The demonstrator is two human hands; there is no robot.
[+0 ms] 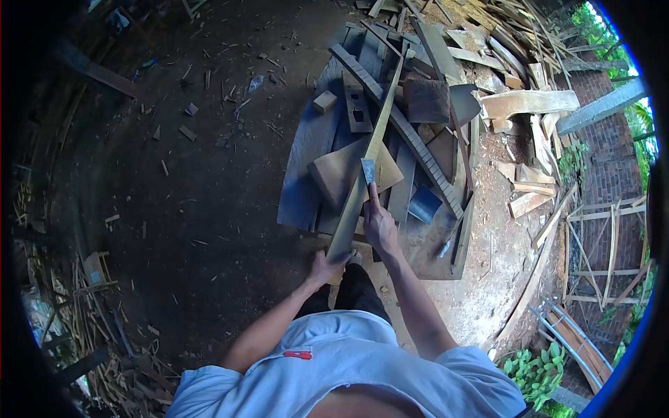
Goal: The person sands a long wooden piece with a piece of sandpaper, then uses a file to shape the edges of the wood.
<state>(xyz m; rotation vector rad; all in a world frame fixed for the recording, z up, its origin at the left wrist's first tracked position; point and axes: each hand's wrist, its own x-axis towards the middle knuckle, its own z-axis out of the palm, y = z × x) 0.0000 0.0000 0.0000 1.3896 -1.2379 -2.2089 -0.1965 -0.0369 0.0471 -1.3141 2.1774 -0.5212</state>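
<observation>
A long, narrow wooden strip (382,129) runs away from me over the pile of boards, its near end close to my body. My left hand (326,267) is wrapped round that near end. In my right hand (380,226) is a flat-bladed tool (368,171) with a short bluish metal blade, lying on or just over the strip. The index finger stretches along the tool; its handle is hidden in my grip. Beneath the strip lies a squarish wooden block (338,174). A second long strip with crosswise marks (411,136) crosses under it.
Wide boards (303,174) form a low work surface. On it are a small wood block (324,102), a board with cut holes (357,104) and a curved blue piece (424,204). Scrap timber (529,104) is heaped at the right. Offcuts litter the dirt floor (195,174).
</observation>
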